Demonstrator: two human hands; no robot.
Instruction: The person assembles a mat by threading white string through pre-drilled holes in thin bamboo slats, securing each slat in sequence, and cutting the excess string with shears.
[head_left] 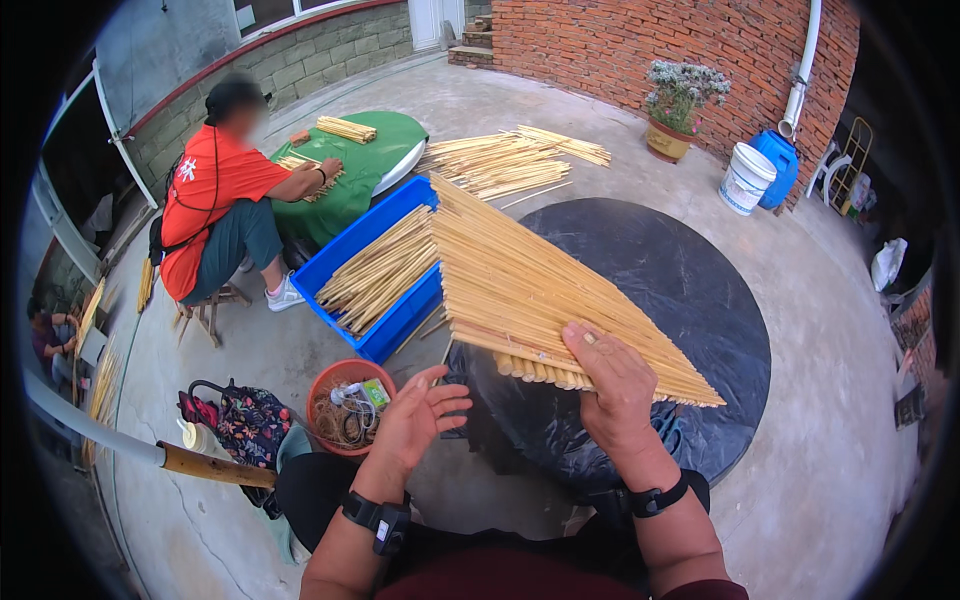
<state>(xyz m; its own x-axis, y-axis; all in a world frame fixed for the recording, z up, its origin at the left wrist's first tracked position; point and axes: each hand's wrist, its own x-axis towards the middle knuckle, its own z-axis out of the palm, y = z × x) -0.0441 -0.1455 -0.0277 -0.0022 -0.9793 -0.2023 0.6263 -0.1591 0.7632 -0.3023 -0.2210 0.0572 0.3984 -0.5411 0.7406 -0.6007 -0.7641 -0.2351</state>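
Note:
My right hand (612, 385) grips the near edge of a mat of pale, thin sticks (540, 290) laid side by side, thumb on top. The mat is held tilted above a round table covered in black plastic (690, 270). Cut stick ends show along its near edge. Below the mat's near-left corner is my left hand (422, 415), its thumb and forefinger together at a thin strand (447, 350) that rises toward that corner. The other fingers of that hand are spread. What the strand is made of is too small to tell.
A blue crate of loose sticks (390, 265) and a red basin (345, 385) with fibre and small items stand left. Beyond, a person in orange (220, 185) handles sticks at a green-covered table (385, 135). More sticks (500, 165) lie behind; a patterned bag (250, 425) sits near-left.

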